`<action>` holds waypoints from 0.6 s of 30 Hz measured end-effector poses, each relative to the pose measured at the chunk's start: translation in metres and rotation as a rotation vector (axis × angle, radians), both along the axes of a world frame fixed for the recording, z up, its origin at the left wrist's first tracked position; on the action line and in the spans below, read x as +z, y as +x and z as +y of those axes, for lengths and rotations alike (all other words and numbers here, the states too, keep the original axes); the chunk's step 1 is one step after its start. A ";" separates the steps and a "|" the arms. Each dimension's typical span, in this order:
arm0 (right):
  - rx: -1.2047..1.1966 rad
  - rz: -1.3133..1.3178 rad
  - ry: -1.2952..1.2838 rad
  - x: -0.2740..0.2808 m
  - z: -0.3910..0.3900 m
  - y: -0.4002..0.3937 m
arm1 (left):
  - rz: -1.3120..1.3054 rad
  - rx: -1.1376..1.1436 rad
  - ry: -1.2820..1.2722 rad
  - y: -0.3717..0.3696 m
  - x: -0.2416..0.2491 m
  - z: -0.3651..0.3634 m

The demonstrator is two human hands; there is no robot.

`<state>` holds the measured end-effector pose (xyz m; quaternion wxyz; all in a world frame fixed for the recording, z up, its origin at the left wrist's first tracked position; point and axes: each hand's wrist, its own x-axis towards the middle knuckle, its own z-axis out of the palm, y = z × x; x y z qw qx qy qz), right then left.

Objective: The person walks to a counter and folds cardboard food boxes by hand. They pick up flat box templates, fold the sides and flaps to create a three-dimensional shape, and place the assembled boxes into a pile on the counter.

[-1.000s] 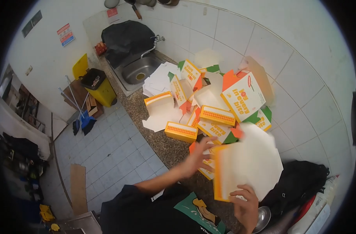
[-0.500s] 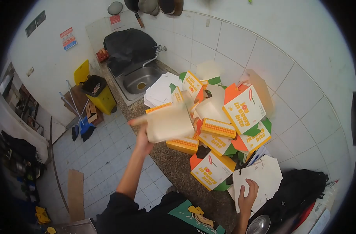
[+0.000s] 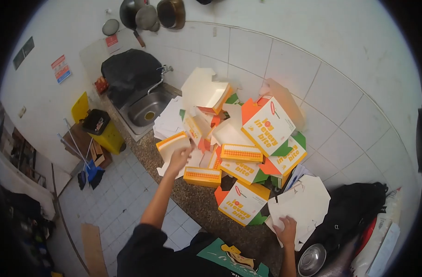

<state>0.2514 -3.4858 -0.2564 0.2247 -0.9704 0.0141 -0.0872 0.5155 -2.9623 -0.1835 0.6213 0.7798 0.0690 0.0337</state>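
Note:
My left hand (image 3: 179, 159) is in front of the pile, its fingers curled loosely near an orange-edged open box (image 3: 172, 141); nothing shows in it. At the lower right, my right hand (image 3: 285, 230) rests with fingers apart on flat white cardboard sheets (image 3: 303, 207). Between my hands lie several folded white, orange and green boxes, among them a printed box (image 3: 244, 203) and a larger one (image 3: 268, 125) higher up. An open box (image 3: 206, 92) sits tilted on top at the back of the pile.
A sink (image 3: 148, 108) with a tap is at the counter's far end, beside a black cover (image 3: 130, 69). A yellow bin (image 3: 105, 131) and a blue broom stand on the floor. A black bag (image 3: 352, 217) and metal bowl (image 3: 312, 259) are at the right.
The box that my left hand held has left it; an open box now sits at the back of the pile. My right hand has settled lower on the white sheets. The view has shifted.

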 end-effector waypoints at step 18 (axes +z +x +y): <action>-0.217 0.089 0.100 0.004 -0.024 0.013 | 0.158 0.056 -0.126 -0.113 -0.028 -0.002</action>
